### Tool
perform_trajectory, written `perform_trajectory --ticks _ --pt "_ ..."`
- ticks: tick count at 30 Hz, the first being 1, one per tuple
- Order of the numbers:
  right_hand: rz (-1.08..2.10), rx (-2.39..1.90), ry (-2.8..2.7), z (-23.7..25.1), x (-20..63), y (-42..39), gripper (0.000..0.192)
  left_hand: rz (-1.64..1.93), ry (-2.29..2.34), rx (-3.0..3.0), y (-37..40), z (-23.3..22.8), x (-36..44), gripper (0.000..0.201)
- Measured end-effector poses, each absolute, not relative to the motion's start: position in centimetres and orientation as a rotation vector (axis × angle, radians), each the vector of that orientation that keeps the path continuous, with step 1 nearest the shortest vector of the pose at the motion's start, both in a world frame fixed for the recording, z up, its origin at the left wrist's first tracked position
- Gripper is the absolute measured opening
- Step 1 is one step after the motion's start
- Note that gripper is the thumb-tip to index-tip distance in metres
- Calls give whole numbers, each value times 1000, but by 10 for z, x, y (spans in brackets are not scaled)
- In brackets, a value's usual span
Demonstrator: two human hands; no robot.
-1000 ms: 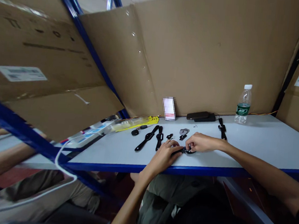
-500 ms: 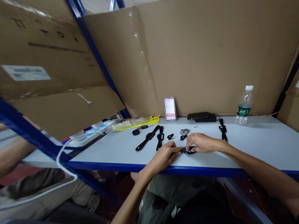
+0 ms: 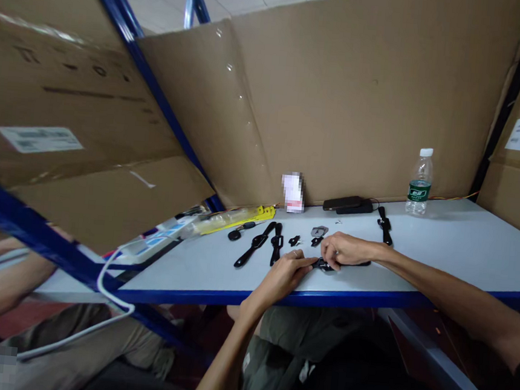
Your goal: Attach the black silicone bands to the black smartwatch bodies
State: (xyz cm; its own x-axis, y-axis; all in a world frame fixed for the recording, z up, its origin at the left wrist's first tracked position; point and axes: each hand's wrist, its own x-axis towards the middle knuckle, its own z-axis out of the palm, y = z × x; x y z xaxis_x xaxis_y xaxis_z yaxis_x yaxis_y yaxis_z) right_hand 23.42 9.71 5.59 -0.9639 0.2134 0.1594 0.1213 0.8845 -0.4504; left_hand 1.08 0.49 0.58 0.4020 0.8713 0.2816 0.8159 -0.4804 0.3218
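Here my left hand [image 3: 286,271] and right hand [image 3: 344,249] pinch the black watch strap [image 3: 327,264] between them, lying lengthwise left-to-right on the desk [image 3: 441,253].

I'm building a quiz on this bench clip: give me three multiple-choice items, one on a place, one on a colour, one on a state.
1. Where does the water bottle stand?
A. far right of the table, by the cardboard wall
B. at the table's front edge
C. on the floor

2. What colour is the table's front edge?
A. red
B. blue
C. yellow

3. What are the left hand and right hand doing?
A. resting apart
B. both on one small black part
C. holding the bottle

Answers:
1 A, it stands upright at the back.
2 B, a blue strip runs along it.
3 B, fingertips of both meet on it.
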Motion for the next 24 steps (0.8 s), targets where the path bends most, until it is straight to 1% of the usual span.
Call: perform_trajectory --ticks 3,5,8,11,14,19,22,24 --pt "662 -257 -2738 59 235 95 43 629 1509 2515 6 5 9 37" --pt "577 -388 -2684 62 237 93 37 630 1519 2518 6 5 9 37" --pt "486 -568 -2742 63 239 87 26 614 1539 2530 5 5 10 36" --pt "415 -641 -2792 60 237 80 21 592 1573 2535 3 6 12 36" --pt "394 -618 -2759 58 232 75 21 579 1619 2514 2 7 14 33" --pt "543 -480 -2771 59 229 75 24 566 1595 2525 2 8 15 29" --pt "411 -627 -2760 58 231 78 23 572 1589 2524 2 8 15 29" --pt "364 -652 -2743 56 232 81 25 565 1593 2522 2 8 15 29"
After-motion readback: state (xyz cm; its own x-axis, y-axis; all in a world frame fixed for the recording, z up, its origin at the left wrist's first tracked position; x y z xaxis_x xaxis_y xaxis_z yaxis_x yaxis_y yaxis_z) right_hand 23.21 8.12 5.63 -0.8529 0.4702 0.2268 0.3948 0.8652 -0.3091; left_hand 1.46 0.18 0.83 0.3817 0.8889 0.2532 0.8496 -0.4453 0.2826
